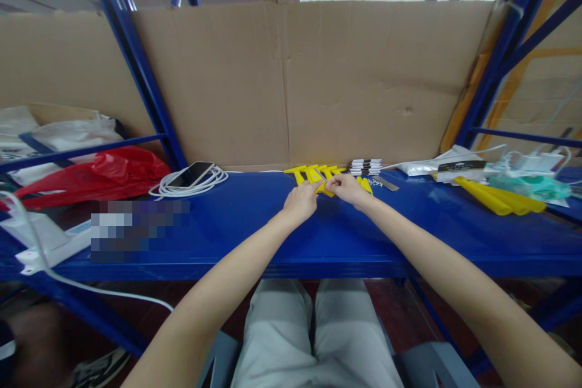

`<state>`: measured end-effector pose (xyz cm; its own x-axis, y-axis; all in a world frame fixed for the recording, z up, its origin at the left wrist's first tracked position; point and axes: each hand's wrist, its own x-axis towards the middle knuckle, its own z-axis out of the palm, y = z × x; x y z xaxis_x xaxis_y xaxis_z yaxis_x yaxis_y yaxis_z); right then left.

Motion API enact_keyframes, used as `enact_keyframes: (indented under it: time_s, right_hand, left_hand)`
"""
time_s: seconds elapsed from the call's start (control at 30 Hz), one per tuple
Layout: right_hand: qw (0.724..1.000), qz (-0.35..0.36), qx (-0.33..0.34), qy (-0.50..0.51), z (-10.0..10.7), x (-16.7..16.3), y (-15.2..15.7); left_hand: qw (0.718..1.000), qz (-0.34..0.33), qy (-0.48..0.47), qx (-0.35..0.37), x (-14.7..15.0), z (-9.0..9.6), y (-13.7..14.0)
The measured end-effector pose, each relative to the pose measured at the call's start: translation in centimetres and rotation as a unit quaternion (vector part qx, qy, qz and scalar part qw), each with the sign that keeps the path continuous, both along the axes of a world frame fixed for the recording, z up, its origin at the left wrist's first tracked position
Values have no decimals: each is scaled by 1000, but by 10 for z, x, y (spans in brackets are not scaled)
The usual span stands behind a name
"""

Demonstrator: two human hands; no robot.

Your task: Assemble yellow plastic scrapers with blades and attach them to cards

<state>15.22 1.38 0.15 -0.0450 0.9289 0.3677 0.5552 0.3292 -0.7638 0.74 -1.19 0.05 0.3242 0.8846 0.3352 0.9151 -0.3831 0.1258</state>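
My left hand [301,201] and my right hand [349,188] meet near the back of the blue table. The left one is closed on a yellow plastic piece [328,191], whose exact kind I cannot make out. Fingers of the right hand are pinched together against the same piece; any smaller part between them is hidden. Just behind the hands lie several yellow T-shaped plastic pieces [297,171] in a row. To the right are a stack of small black-and-white packets [365,167], small loose whitish bits [375,182] and a flat grey metal strip [386,183].
A phone [193,174] rests on a coiled white cable [210,185] at the left, near a red plastic bag [109,170]. Long yellow pieces [491,195] and a green plastic bag [527,185] lie right. A cardboard panel [218,85] closes the back between blue posts.
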Motion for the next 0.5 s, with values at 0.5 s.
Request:
enact_keyframes:
  time_s: [0.5]
  right_hand:
    - [998,41,5,-54,3,7,-1]
  left_hand:
    - [1000,-16,2,-9,0,-2,2]
